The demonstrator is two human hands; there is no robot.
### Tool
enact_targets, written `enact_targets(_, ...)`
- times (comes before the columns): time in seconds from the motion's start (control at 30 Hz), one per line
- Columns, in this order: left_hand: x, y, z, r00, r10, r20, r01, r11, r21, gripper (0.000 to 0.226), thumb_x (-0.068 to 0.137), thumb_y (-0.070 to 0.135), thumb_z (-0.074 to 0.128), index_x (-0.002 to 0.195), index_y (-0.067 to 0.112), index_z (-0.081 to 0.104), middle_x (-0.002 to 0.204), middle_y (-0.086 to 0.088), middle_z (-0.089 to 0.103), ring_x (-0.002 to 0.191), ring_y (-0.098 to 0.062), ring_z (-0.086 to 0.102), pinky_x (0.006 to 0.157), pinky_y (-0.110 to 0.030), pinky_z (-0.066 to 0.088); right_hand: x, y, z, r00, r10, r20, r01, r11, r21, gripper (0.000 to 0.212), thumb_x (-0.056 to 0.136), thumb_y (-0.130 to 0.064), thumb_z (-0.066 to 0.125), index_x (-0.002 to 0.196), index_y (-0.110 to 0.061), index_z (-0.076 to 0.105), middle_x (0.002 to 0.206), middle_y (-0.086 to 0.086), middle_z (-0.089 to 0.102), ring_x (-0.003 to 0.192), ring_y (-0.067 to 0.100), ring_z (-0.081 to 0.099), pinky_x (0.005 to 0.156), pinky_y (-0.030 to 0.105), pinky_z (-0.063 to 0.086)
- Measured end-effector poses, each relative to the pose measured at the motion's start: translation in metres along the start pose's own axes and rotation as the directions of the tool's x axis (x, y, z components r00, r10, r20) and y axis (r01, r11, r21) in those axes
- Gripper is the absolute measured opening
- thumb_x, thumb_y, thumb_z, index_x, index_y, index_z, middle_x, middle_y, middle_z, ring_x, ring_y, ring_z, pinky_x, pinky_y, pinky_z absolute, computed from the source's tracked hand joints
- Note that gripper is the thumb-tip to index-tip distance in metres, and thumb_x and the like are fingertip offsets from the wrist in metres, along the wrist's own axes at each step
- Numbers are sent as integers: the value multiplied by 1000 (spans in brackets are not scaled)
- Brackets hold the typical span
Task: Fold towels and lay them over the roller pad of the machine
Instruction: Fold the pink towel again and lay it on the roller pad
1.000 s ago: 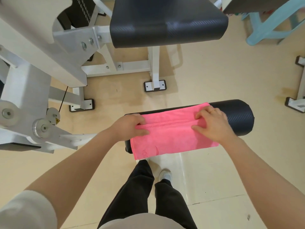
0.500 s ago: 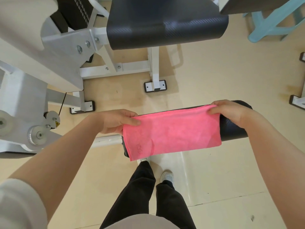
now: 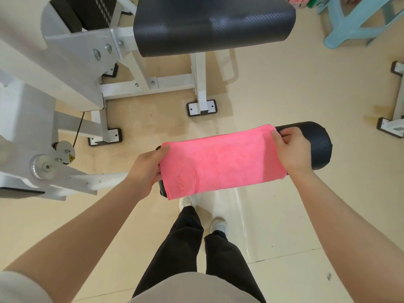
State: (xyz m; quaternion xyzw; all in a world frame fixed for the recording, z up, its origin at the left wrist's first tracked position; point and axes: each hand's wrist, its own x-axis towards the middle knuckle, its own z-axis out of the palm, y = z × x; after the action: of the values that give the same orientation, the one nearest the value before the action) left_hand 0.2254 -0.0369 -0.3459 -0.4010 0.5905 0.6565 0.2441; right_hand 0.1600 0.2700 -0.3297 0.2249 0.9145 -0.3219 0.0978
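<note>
Holding the folded pink towel (image 3: 220, 162) draped over the black roller pad (image 3: 314, 145), my left hand (image 3: 146, 171) and right hand (image 3: 293, 149) each pinch one short end.

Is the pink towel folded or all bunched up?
Folded: the towel lies flat and smooth over the roller.

Gym – weight machine (image 3: 65, 68), padded seat (image 3: 214, 20)
</note>
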Motion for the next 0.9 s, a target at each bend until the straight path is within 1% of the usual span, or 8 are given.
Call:
enact_targets(0.2, -40, -43, 2, 996, 93, -7, -93, 995, 23, 6, 90, 19, 60, 93, 14, 59, 94, -4, 67, 86, -22, 65, 75, -30, 51, -39, 51, -13, 987, 90, 130, -111, 981, 161, 16, 87, -26, 58, 94, -12, 61, 91, 3, 66, 87, 20, 60, 78, 28, 44)
enact_targets(0.3, -49, -59, 9, 987, 154, -42, -150, 985, 85, 11, 85, 10, 64, 91, 16, 58, 93, -2, 68, 84, -17, 65, 74, -24, 50, -53, 62, -6, 979, 75, 191, -119, 966, 231, 16, 87, -22, 61, 93, -7, 62, 87, 0, 63, 84, 15, 57, 75, 24, 40)
enact_targets(0.47, -50, -59, 19, 929, 311, -203, -266, 939, 219, 13, 95, 16, 50, 81, 17, 51, 76, -2, 54, 67, -15, 48, 53, -16, 37, -39, 68, -5, 977, -30, 211, 15, 997, 72, 19, 93, -23, 51, 89, -5, 56, 82, 1, 57, 81, 20, 52, 73, 31, 39)
enact_targets(0.57, -43, -58, 17, 909, 356, -219, -269, 900, 343, 13, 95, 17, 48, 82, 18, 50, 82, -7, 53, 75, -21, 47, 60, -29, 36, -29, 72, -8, 971, -29, 236, 47, 996, -72, 22, 94, -23, 47, 96, -4, 59, 92, 6, 60, 84, 22, 52, 73, 30, 36)
enact_targets(0.67, -42, -58, 18, 868, 407, -283, -214, 823, 526, 19, 94, 21, 49, 106, 7, 50, 91, -6, 55, 84, -27, 52, 72, -35, 42, -28, 71, -8, 978, -11, 207, 38, 991, -129, 17, 92, -20, 50, 95, -5, 57, 94, 8, 62, 84, 23, 53, 71, 29, 36)
enact_targets(0.77, -46, -56, 25, 701, 643, -308, -228, 612, 757, 35, 89, 21, 54, 120, 6, 48, 105, -9, 56, 103, -31, 51, 91, -43, 36, -36, 53, -12, 973, -212, 90, 227, 945, -235, 12, 88, -17, 51, 92, -6, 52, 97, 13, 59, 86, 29, 53, 73, 35, 41)
enact_targets(0.83, -44, -52, 39, 631, 771, -84, -305, 346, 887, 42, 84, 21, 52, 123, 6, 52, 120, -15, 55, 110, -35, 49, 92, -43, 31, -48, 33, -5, 888, -445, 114, 454, 815, -360, 19, 88, -16, 50, 100, -2, 54, 107, 20, 56, 96, 37, 53, 80, 43, 41)
enact_targets(0.9, -36, -47, 59, 609, 766, 207, -410, 81, 908, 50, 80, 29, 57, 124, 7, 55, 127, -16, 56, 114, -36, 52, 96, -44, 35, -64, 8, 12, 767, -578, 278, 641, 699, -315, 32, 91, -17, 50, 119, -1, 51, 129, 21, 50, 118, 37, 47, 98, 42, 36)
